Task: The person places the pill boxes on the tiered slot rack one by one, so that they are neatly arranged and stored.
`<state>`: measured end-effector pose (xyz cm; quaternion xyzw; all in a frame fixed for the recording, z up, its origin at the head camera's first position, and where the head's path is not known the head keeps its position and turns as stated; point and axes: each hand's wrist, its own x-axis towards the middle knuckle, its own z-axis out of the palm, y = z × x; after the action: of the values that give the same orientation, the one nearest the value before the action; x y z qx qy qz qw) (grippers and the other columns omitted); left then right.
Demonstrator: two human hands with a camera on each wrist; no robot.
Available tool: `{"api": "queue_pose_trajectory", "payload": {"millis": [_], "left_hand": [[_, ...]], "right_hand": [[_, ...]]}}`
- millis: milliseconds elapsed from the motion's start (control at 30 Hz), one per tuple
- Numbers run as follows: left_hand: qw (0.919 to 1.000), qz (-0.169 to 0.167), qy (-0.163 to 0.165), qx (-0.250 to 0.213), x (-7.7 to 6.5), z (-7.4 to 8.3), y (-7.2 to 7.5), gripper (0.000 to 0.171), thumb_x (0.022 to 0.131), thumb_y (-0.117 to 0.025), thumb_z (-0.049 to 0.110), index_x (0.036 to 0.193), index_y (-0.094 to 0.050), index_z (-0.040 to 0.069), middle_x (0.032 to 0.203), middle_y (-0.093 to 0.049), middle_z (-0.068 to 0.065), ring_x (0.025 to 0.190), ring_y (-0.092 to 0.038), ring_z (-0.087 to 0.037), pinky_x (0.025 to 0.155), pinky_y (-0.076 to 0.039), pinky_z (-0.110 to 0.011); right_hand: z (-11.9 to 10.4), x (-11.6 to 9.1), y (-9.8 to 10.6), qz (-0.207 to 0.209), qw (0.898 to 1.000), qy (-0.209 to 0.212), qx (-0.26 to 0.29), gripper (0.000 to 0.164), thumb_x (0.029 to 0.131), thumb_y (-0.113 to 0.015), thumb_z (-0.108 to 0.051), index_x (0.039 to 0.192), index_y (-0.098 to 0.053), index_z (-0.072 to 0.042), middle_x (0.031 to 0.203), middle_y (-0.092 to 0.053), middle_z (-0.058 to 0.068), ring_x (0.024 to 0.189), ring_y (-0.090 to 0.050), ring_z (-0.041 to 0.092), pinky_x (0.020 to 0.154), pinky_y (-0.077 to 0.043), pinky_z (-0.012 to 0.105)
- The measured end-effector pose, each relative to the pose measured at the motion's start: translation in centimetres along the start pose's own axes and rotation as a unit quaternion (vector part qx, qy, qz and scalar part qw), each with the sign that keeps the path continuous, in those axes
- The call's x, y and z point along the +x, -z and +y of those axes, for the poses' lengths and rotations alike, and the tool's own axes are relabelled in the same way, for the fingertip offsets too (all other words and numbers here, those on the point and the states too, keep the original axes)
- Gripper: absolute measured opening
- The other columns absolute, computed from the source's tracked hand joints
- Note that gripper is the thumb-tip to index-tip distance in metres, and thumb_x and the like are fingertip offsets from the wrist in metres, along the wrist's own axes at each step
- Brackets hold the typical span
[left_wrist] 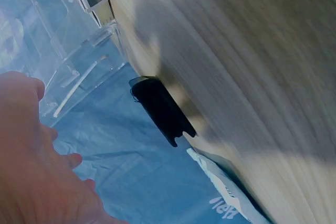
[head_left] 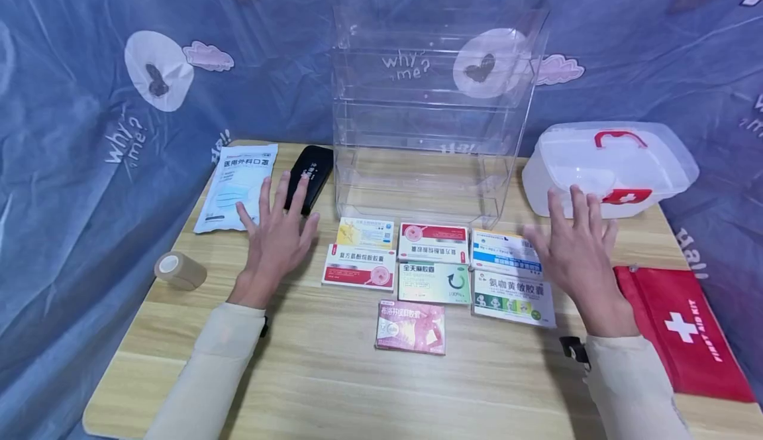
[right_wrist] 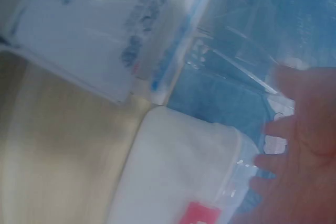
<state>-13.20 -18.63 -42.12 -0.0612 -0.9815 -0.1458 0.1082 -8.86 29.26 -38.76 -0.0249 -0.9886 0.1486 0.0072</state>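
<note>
My left hand (head_left: pixel 277 244) hovers with spread fingers, holding nothing. It lies between a white packet of surgical masks (head_left: pixel 234 191) and a black case (head_left: pixel 311 173), its fingertips overlapping the case in the head view. On the right, my right hand (head_left: pixel 579 261) is spread too, with nothing in it. It is nearest to a white and green medicine box (head_left: pixel 512 296) and a blue and white box (head_left: pixel 507 251). Several more medicine boxes lie flat between the hands, among them a green box (head_left: pixel 434 282), a red and white box (head_left: pixel 357 268) and a pink box (head_left: pixel 410 327).
A clear tiered acrylic rack (head_left: pixel 381 122) stands behind the boxes. A translucent first-aid box (head_left: pixel 560 155) with a red handle sits at back right, a red first-aid pouch (head_left: pixel 691 360) in front of it. At far left lies a tan bandage roll (head_left: pixel 185 272). Blue fabric hangs behind the table.
</note>
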Motion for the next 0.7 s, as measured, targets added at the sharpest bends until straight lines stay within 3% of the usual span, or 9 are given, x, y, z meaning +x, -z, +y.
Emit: {"api": "queue_pose_trajectory", "payload": {"millis": [100,200,300,367,467,567,633,700], "left_hand": [[1.0000,0.006,-0.003,0.000,0.2,0.3,0.0,0.069,0.111,-0.050,0.045,0.173,-0.026,0.026,0.181,-0.019,-0.012,0.169,-0.005,-0.042,0.117,0.000,-0.093],[0.9998,0.015,-0.009,-0.004,0.5,0.6,0.1,0.069,0.111,-0.048,0.045,0.174,-0.023,0.029,0.181,-0.021,-0.011,0.169,-0.009,-0.042,0.118,-0.003,-0.093],[0.9990,0.028,-0.022,-0.025,1.2,1.0,0.2,0.070,0.112,-0.048,0.044,0.175,-0.017,0.032,0.180,-0.024,-0.011,0.167,-0.016,-0.042,0.121,-0.014,-0.088],[0.9964,0.033,-0.034,-0.070,2.1,1.4,0.5,0.074,0.112,-0.051,0.039,0.175,-0.013,0.032,0.180,-0.024,-0.011,0.166,-0.021,-0.041,0.126,-0.021,-0.081],[0.9834,0.036,-0.049,-0.171,4.3,2.3,0.8,0.082,0.110,-0.058,0.027,0.175,-0.008,0.034,0.180,-0.024,-0.009,0.163,-0.031,-0.038,0.128,-0.035,-0.066],[0.9605,0.033,-0.050,-0.272,6.8,3.1,0.8,0.090,0.107,-0.062,0.017,0.175,-0.006,0.038,0.176,-0.034,-0.011,0.154,-0.048,-0.038,0.120,-0.049,-0.058],[0.9481,0.028,-0.044,-0.314,8.1,3.4,0.7,0.092,0.106,-0.062,0.014,0.174,-0.005,0.041,0.171,-0.041,-0.014,0.144,-0.059,-0.040,0.111,-0.057,-0.055],[0.9409,0.024,-0.037,-0.336,8.9,3.6,0.6,0.093,0.106,-0.061,0.012,0.173,-0.006,0.044,0.166,-0.047,-0.016,0.136,-0.065,-0.041,0.106,-0.060,-0.055]], "right_hand": [[0.2,-0.2,0.0,0.010,1.000,-0.005,0.024,0.081,0.105,-0.065,-0.030,0.171,-0.022,-0.007,0.172,-0.014,0.036,0.159,-0.012,0.059,0.122,-0.013,0.085],[0.7,-0.7,-0.2,0.010,0.998,-0.008,0.061,0.072,0.104,-0.067,-0.024,0.165,-0.036,-0.002,0.162,-0.033,0.038,0.147,-0.033,0.060,0.113,-0.036,0.082],[1.7,-1.1,-0.5,-0.033,0.995,-0.007,0.096,0.065,0.106,-0.066,-0.024,0.160,-0.043,0.003,0.153,-0.044,0.039,0.136,-0.046,0.060,0.101,-0.048,0.079],[2.6,-1.2,-0.8,-0.070,0.991,-0.010,0.114,0.065,0.106,-0.065,-0.025,0.159,-0.043,0.006,0.150,-0.047,0.040,0.132,-0.050,0.060,0.100,-0.051,0.076],[3.9,-1.1,-1.3,-0.116,0.984,-0.023,0.132,0.071,0.108,-0.063,-0.028,0.162,-0.035,0.007,0.149,-0.048,0.041,0.131,-0.052,0.060,0.102,-0.051,0.075],[5.1,-0.9,-1.9,-0.143,0.977,-0.031,0.154,0.079,0.109,-0.061,-0.034,0.166,-0.025,0.007,0.150,-0.048,0.042,0.132,-0.052,0.059,0.105,-0.049,0.074],[5.7,-0.7,-2.3,-0.152,0.972,-0.030,0.175,0.083,0.110,-0.060,-0.037,0.168,-0.020,0.005,0.149,-0.049,0.041,0.132,-0.052,0.058,0.106,-0.049,0.073],[6.0,-0.4,-2.7,-0.159,0.967,-0.026,0.196,0.084,0.110,-0.060,-0.038,0.170,-0.017,0.002,0.149,-0.050,0.040,0.131,-0.053,0.056,0.106,-0.050,0.071]]}}
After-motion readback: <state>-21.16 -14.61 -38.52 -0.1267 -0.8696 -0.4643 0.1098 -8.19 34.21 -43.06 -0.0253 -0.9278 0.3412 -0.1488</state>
